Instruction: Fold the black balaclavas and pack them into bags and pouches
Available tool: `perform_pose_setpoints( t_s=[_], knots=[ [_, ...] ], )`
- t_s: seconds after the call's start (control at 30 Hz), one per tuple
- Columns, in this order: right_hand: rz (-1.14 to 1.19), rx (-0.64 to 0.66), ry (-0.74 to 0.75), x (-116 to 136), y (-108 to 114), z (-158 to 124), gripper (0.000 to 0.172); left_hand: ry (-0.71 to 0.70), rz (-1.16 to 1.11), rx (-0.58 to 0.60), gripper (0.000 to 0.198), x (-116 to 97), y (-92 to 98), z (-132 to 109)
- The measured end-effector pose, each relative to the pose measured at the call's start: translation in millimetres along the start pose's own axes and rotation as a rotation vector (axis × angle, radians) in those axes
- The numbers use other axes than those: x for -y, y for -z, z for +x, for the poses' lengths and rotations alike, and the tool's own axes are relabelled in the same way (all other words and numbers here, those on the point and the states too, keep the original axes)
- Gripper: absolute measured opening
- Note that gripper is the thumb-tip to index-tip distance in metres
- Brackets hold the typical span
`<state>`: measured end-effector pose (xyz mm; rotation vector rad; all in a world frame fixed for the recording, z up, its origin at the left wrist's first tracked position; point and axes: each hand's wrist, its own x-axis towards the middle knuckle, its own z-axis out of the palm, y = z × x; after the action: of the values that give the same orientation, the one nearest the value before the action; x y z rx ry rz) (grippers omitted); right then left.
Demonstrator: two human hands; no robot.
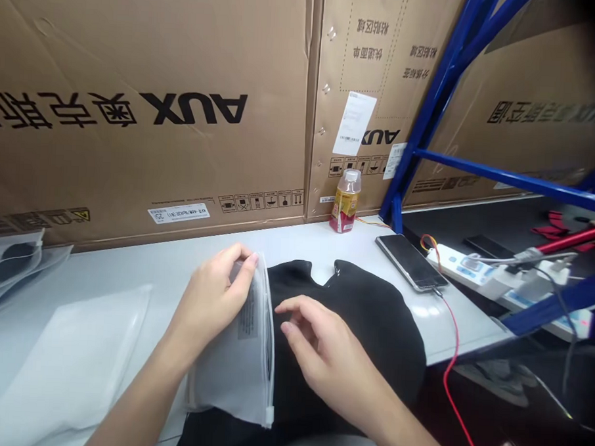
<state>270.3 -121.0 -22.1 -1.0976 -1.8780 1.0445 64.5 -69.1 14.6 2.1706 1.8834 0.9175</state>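
1. The left hand (210,304) is narrowly curled around the top end of a frosted zip bag (235,365), fingers over the edge and thumb hidden; this grip seems to keep the bag propped up and its mouth within reach; the bag sits at about 7 o'clock in the view, against the cloth.
2. The right hand (321,355) is open, its fingers (294,308) loosely spread and holding nothing; it lies at about 5 o'clock over a black garment (367,324); I cannot tell whether the fingertips touch the cloth or hover just above it; its spread suggests smoothing or steadying.
3. The bag's long axis runs roughly from 12 to 6, leaning slightly; its white zip slider (269,416) points toward 6, and the zip edge faces the garment.
4. A second frosted bag (64,364) lies flat at 8 o'clock on the white table (296,243); more bagged items (9,269) sit at 9 o'clock, apparently set aside within reach.
5. A drink bottle (346,202) stands at 12 o'clock against AUX cartons (135,111); a smartphone (411,262) lies at 2 o'clock, cabled to a power strip (460,273), probably charging.
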Motion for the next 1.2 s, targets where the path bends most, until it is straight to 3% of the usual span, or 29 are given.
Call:
perform_pose_setpoints(
  t_s=[0.2,0.4,0.5,0.6,0.77,0.9,1.0,1.07,1.2],
  knots=[
    [-0.005,-0.075,0.061,-2,-12,7,0.034,-0.089,0.090,-0.079,0.026,-7,-5.4,-6],
    [0.028,-0.044,0.038,-5,-12,6,0.032,-0.128,0.141,-0.103,0.026,-7,-9.4,-10],
    [-0.031,-0.107,0.056,-7,-16,6,0.033,-0.139,0.141,-0.113,0.026,-8,-10.1,-11],
    [-0.148,-0.177,0.110,-8,-21,6,0.023,-0.147,0.142,-0.116,0.025,-10,-10.4,-11],
    [-0.220,-0.104,0.127,-6,-26,8,0.022,-0.152,0.161,-0.136,0.028,-13,-9.4,-14],
    [-0.033,-0.108,0.070,-8,-19,12,0.002,-0.138,0.160,-0.150,0.040,-2,-9.4,-35],
    [0.222,-0.114,-0.020,-14,-9,15,0.009,0.010,0.075,-0.092,0.068,13,-11.7,-63],
    [0.456,-0.016,-0.035,-19,-2,15,0.017,0.123,-0.037,-0.072,0.075,18,-12.8,-78],
    [0.855,0.124,-0.101,-24,10,10,0.023,0.236,-0.085,-0.268,0.059,26,-0.5,-81]
  ],
)
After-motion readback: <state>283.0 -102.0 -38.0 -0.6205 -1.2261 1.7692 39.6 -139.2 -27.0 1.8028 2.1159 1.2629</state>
